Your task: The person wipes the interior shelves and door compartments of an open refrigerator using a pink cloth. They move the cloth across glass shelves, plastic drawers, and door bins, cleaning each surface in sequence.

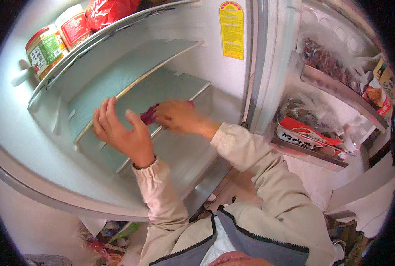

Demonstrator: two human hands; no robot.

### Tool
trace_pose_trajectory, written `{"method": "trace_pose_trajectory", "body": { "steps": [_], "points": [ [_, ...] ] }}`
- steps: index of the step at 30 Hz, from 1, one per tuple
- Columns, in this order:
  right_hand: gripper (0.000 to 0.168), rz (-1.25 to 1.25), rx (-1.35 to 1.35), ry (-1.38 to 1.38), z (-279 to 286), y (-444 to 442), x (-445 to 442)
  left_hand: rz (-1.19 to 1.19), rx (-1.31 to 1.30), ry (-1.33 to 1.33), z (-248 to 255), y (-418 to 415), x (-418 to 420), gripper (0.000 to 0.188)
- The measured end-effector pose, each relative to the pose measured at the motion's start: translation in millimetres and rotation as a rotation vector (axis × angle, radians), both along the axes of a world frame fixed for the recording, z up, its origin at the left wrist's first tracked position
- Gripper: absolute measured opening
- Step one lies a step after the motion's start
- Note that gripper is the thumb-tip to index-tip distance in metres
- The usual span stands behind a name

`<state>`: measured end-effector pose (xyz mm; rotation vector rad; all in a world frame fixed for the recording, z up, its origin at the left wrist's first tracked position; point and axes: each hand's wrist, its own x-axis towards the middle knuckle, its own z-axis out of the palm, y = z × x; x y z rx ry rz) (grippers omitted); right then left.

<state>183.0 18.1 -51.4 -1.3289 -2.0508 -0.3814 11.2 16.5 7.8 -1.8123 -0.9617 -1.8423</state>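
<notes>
My right hand [175,114] is shut on a dark red cloth [147,114] at the front of the lower glass shelf [187,79] inside a refrigerator. Parts of the cloth stick out on both sides of the fingers, and the rest is hidden under the hand. My left hand [124,138] is raised with fingers apart and nothing in it. Its fingertips overlap the front edge of the glass shelf above [127,68]; whether they touch it I cannot tell.
On the top shelf stand a jar with a green label [47,50], a red-and-white tub [73,26] and a red plastic bag [109,13]. The open door [267,66] at right has racks with bagged food [330,60] and a red-and-white packet [304,133]. A yellow label [232,31] is on the inner wall.
</notes>
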Motion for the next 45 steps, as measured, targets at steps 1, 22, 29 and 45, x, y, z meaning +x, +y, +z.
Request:
{"method": "trace_pose_trajectory", "body": {
  "steps": [1,22,29,45],
  "points": [
    [0.019,-0.073,0.007,0.049,-2.5,4.3,23.8,-0.023,-0.002,-0.001,-0.5,-0.7,1.9,0.047],
    [0.017,-0.071,0.229,0.182,-28.9,7.1,35.4,-0.071,-0.444,0.237,-100.6,-37.5,-20.8,0.041],
    [0.020,0.215,-0.178,1.192,-49.9,-68.0,19.8,0.005,-0.431,0.306,-114.5,-30.1,-27.9,0.043],
    [0.020,0.056,0.019,0.155,-162.3,-85.8,-102.1,-0.242,-0.393,0.120,-114.4,-44.3,-27.0,0.043]
  ]
}}
